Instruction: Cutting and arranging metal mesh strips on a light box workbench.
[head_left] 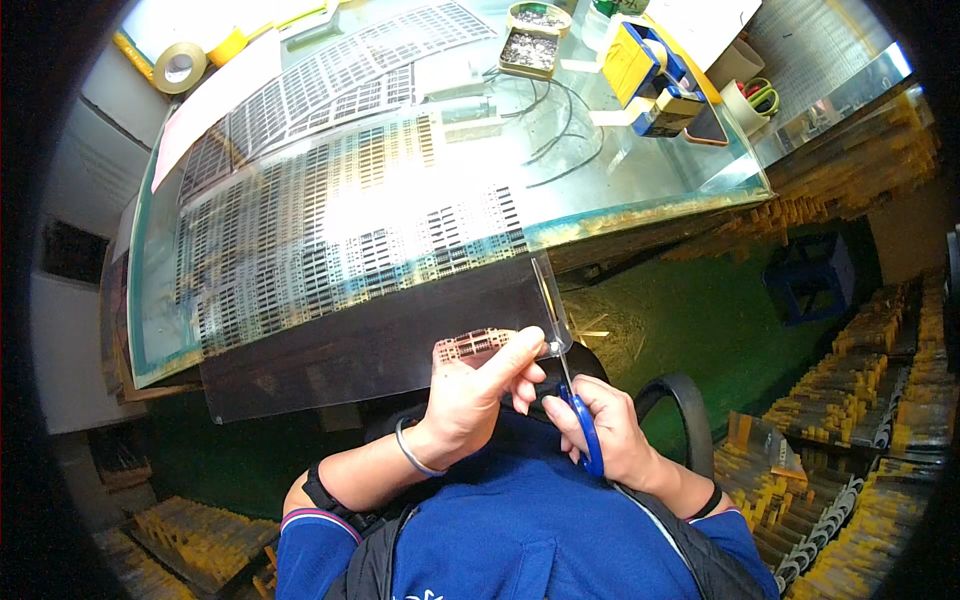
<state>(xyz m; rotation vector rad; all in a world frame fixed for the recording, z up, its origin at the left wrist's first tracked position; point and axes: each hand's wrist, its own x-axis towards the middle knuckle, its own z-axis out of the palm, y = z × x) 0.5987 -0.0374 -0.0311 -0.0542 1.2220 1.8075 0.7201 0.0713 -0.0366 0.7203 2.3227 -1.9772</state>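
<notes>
A large clear film sheet (330,340) with rows of dark printed pattern lies partly on a glass-topped table and hangs over its front edge. My left hand (470,395) is closed on the film near its right corner, thumb on top. Beside that thumb shows a small patterned patch of film (472,345); whether it is a separate piece I cannot tell. My right hand (615,430) grips scissors by their blue handles (588,435). Their blades (550,305) point away from me, spread apart at the sheet's right edge.
On the glass table (660,210) stand a blue and yellow tape dispenser (640,70), open tins (528,50) and a phone (708,125). Tape rolls (180,68) sit at the far left. A black chair arm (685,400) curves at my right, near racks with yellow-edged sheets (850,370).
</notes>
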